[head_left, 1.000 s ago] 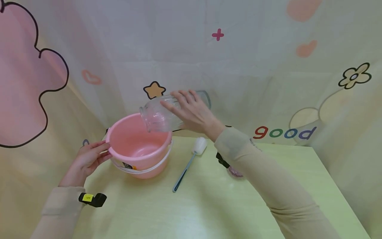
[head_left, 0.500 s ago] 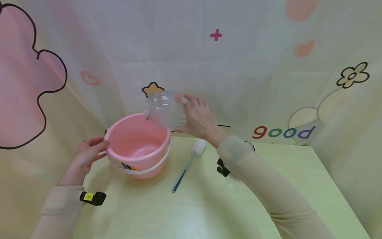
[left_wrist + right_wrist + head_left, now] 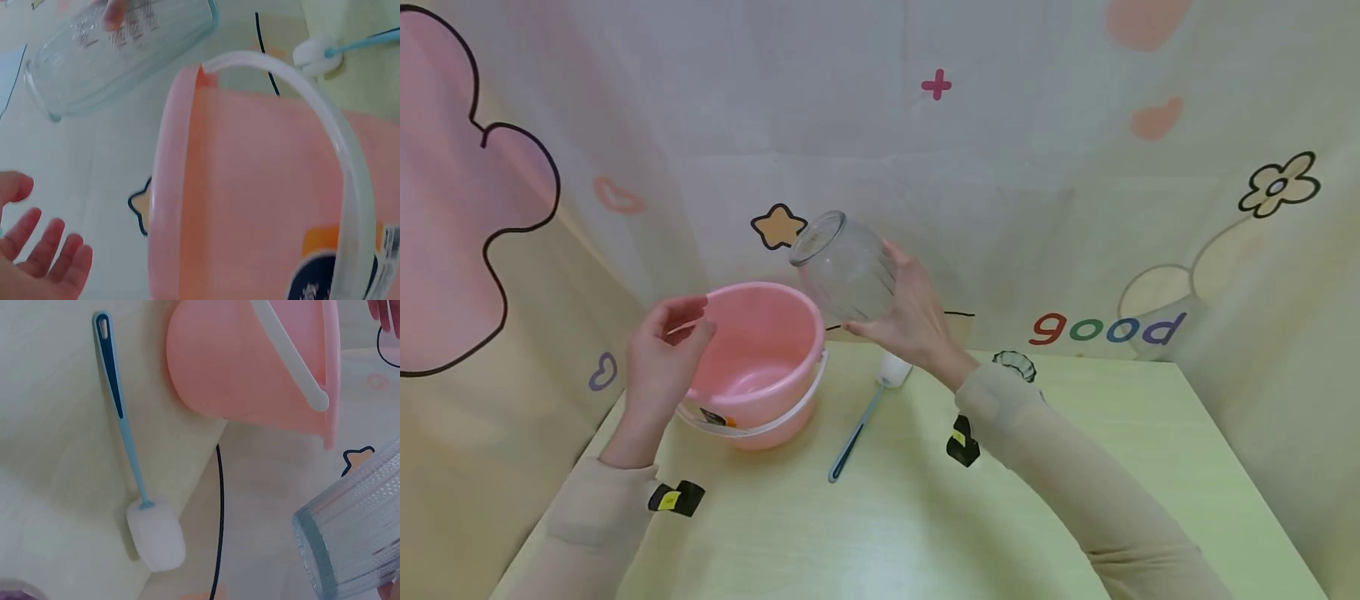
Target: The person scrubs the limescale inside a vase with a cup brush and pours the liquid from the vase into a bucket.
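Note:
My right hand (image 3: 917,312) grips a clear glass jar (image 3: 850,271) above the bucket's right rim, its mouth tilted up and to the left. In the left wrist view the jar (image 3: 125,59) shows printed marks on its side. The pink bucket (image 3: 775,408) stands upright, with its white handle hanging down in front. My left hand (image 3: 662,358) is raised beside the bucket's left rim, fingers loosely bent and holding nothing. The left wrist view shows this hand (image 3: 47,262) apart from the bucket (image 3: 250,162).
Right of the bucket lies a brush with a white sponge head (image 3: 893,368) and a blue handle (image 3: 856,435). A scalloped clear rim (image 3: 1015,365) shows behind my right sleeve. A printed curtain (image 3: 1037,167) hangs behind the pale table (image 3: 880,533).
My left hand has come off the bucket's rim and moved up and right. The jar has turned from mouth-down over the bucket to mouth-up, shifting right.

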The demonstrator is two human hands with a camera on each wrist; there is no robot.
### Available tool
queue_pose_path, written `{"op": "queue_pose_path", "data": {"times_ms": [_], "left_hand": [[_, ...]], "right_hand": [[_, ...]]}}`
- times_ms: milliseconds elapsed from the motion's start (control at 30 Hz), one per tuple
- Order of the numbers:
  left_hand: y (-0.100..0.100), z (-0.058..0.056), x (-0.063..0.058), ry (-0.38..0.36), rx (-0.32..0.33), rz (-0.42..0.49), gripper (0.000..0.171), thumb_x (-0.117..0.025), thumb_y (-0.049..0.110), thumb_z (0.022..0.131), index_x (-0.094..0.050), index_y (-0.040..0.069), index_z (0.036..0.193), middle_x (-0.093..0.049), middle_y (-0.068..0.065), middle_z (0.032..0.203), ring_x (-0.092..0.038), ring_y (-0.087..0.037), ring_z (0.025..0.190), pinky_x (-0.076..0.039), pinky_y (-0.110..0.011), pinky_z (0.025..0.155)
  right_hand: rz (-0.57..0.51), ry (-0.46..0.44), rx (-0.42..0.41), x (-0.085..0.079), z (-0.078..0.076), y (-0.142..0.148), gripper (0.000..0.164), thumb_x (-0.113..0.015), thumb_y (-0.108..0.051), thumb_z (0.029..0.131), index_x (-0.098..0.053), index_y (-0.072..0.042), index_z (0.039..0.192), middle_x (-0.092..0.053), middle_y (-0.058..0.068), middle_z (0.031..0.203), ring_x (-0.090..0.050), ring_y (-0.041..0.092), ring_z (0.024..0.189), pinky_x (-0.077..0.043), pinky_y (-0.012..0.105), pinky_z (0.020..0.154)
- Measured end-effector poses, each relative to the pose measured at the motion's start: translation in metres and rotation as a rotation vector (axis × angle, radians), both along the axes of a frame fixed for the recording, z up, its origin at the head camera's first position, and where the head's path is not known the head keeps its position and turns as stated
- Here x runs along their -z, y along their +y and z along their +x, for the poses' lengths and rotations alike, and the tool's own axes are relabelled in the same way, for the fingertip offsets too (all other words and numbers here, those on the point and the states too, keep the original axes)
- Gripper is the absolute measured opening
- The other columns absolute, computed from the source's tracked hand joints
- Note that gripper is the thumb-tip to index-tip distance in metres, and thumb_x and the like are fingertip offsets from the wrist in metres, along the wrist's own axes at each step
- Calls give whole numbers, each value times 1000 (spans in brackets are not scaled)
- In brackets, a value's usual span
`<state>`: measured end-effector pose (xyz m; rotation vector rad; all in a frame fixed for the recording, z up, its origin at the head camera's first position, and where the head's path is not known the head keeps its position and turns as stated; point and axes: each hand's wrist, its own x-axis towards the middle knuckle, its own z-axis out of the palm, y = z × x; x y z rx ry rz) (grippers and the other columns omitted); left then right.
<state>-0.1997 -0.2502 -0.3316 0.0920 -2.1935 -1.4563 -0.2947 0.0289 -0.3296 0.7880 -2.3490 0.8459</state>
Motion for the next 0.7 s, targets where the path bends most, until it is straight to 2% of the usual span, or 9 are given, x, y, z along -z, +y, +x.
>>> {"op": "queue_pose_path", "data": {"times_ms": [67, 167, 300, 433, 600, 700], "left_hand": [[10, -1, 0, 32, 96, -13, 35, -63, 22, 84, -55, 12, 117, -56, -2, 112, -54, -12, 99, -46, -22, 81], [25, -4, 2, 40, 231, -39, 41, -64, 22, 83, -52, 13, 121, -55, -2, 117, -52, -13, 104, -44, -28, 87], [45, -10, 11, 16, 373, -83, 47, -64, 21, 84, -46, 12, 126, -51, -5, 125, -49, -17, 109, -42, -34, 91], [65, -14, 15, 8, 498, -69, 53, -63, 17, 84, -40, 9, 132, -47, -11, 130, -46, -25, 114, -40, -40, 93], [85, -8, 7, -30, 614, -25, 59, -59, 13, 86, -30, 9, 138, -40, -13, 134, -43, -28, 117, -38, -43, 95], [92, -5, 2, -60, 714, -9, 65, -58, 14, 87, -22, 14, 142, -35, -10, 139, -39, -23, 121, -36, -40, 97]], "right_hand": [[-55, -42, 4, 3, 4, 0, 110, -79, -46, 58, -13, -17, 142, -37, 8, 132, -37, 18, 116, -40, 42, 90], [-130, -106, 3, 7, 10, 1, 111, -80, -44, 58, -11, -22, 142, -35, 6, 136, -37, 17, 118, -40, 44, 90], [-216, -235, -18, 11, 21, 2, 110, -80, -45, 59, -6, -32, 141, -32, 5, 139, -36, 19, 120, -39, 48, 91], [-287, -352, -55, 14, 32, 3, 106, -78, -46, 62, -5, -38, 138, -31, 5, 138, -36, 23, 119, -38, 53, 89], [-301, -385, -94, 18, 42, 7, 105, -78, -43, 63, -7, -35, 139, -32, 5, 135, -38, 24, 116, -39, 54, 88], [-330, -410, -130, 21, 48, 11, 103, -78, -41, 64, -7, -35, 139, -31, 3, 136, -37, 23, 117, -38, 55, 89]]}}
